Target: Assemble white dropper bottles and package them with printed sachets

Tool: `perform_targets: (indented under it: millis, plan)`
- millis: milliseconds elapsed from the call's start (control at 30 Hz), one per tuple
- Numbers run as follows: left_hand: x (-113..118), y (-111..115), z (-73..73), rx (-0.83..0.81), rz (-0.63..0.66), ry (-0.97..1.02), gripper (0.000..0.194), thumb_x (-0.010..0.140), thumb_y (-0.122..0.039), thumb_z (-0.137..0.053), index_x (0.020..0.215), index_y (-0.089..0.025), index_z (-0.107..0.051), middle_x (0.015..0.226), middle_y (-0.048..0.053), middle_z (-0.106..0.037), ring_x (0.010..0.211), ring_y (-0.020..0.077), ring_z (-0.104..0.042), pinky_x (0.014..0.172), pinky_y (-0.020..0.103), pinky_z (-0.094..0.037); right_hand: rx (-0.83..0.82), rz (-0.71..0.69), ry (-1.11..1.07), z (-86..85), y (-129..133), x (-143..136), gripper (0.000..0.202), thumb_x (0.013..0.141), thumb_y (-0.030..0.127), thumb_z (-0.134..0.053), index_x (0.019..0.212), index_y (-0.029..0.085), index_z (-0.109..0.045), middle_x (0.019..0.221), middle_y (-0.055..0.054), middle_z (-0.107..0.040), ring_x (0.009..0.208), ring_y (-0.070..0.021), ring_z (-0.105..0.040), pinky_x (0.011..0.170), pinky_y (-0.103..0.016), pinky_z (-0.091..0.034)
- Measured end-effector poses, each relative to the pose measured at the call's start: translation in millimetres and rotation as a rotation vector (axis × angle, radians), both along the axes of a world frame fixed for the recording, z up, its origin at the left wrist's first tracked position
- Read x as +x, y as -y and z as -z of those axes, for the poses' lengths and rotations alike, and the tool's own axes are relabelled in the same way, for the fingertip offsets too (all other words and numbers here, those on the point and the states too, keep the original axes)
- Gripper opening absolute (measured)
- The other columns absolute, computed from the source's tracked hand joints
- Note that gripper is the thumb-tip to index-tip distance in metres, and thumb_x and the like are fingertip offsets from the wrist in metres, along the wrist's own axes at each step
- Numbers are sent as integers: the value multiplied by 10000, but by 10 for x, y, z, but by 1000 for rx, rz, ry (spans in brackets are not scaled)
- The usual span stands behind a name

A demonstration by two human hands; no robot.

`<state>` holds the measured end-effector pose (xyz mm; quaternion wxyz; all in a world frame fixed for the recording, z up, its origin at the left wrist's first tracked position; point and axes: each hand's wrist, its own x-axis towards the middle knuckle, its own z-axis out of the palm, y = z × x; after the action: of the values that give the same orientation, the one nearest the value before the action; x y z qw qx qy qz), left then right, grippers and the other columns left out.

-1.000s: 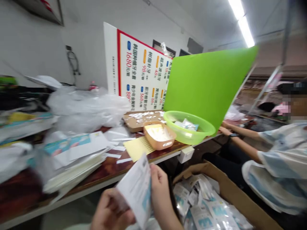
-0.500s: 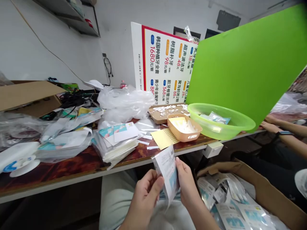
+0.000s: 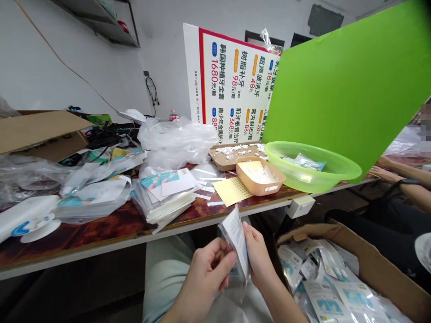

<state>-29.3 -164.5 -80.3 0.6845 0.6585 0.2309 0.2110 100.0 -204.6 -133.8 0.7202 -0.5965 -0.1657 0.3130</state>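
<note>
Over my lap I hold a clear plastic packet (image 3: 236, 237) with a printed white-and-blue card inside, standing roughly upright and turned partly edge-on. My right hand (image 3: 258, 255) grips its right side, thumb along the edge and fingers hidden behind. At the lower left side of the packet, my left hand (image 3: 209, 272) is closed, fingers curled and thumb pressed toward the plastic. Just beyond it on the table lie a yellow dotted sheet (image 3: 230, 192) and an orange tray (image 3: 279, 185) of small white pieces.
An open carton (image 3: 367, 264) of filled packets stands low at right. On the table are a green basin (image 3: 346, 172), a cardboard tray (image 3: 218, 162) of white bits, stacked card packets (image 3: 168, 204) and a tape roll (image 3: 40, 231). A person's hand (image 3: 384, 172) rests at far right.
The packet has turned more edge-on between my hands. My left hand has shifted slightly right along its side. The view has moved a little.
</note>
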Motion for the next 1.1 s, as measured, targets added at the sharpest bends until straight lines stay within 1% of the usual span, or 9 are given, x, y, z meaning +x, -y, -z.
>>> perform_targets:
  millis: [133,267,367,467,600,767,967,1033,1100]
  plan:
    - [-52,-24,8,48,0,37,378,860,-518,-618,748,-170,-523,625,-62,-392,531,84,-291,458,196,-271,11,68,152,45,4,-58,420,857,605,-495,731,205,-518,616,25,-475,550,-155,-441,532,-286,-374]
    - [-102,-27,25,90,-60,87,428,886,-577,-549,717,-206,-417,618,-82,-322,529,84,-230,463,200,-232,125,242,449,34,131,-195,349,849,545,-568,995,229,-540,1017,-61,-557,985,-248,-533,897,-422,-422]
    - [-120,20,1,106,-67,112,426,898,-572,-536,715,-211,-405,615,-79,-342,524,83,-270,470,195,-243,343,152,898,-17,264,-301,364,885,403,-566,1220,282,-493,1316,-77,-434,1235,-270,-418,1053,-473,-325]
    - [-126,74,-31,38,-39,177,411,889,-549,-569,710,-211,-420,556,-94,-343,466,68,-257,439,183,-226,469,34,1217,-98,339,-333,467,964,201,-385,1416,299,-319,1442,-99,-285,1320,-266,-332,1078,-507,-293]
    - [-115,114,-25,-70,-49,255,359,914,-502,-549,735,-214,-432,498,-119,-323,413,55,-180,401,170,-181,406,-86,1220,-185,344,-288,441,1006,216,-293,1424,339,-356,1450,-75,-242,1348,-262,-287,1091,-510,-301]
    - [-130,133,-42,-57,-67,253,281,954,-461,-501,825,-212,-489,466,-128,-321,380,55,-179,374,165,-167,357,-167,1123,-249,338,-277,410,1027,290,-238,1359,379,-461,1394,-51,-266,1286,-241,-358,1055,-475,-377]
    - [-182,71,-124,0,-53,224,317,931,-507,-535,823,-211,-497,483,-124,-334,380,53,-194,374,172,-176,256,-188,1155,-405,334,-265,386,980,371,-417,1354,408,-507,1464,-47,-226,1392,-348,-250,1111,-595,-259]
    - [-184,56,-110,-4,-32,234,345,918,-516,-546,770,-212,-476,467,-118,-346,383,53,-211,392,179,-189,202,-189,1034,-439,304,-244,475,953,473,-473,1421,396,-443,1554,-43,-132,1451,-374,-150,1140,-616,-193]
    - [-186,49,-77,7,-11,243,348,913,-520,-546,766,-210,-485,467,-111,-359,393,56,-235,415,186,-209,218,-161,758,-469,265,-211,690,896,574,-539,1503,360,-291,1589,-72,-126,1469,-355,-159,1154,-587,-201]
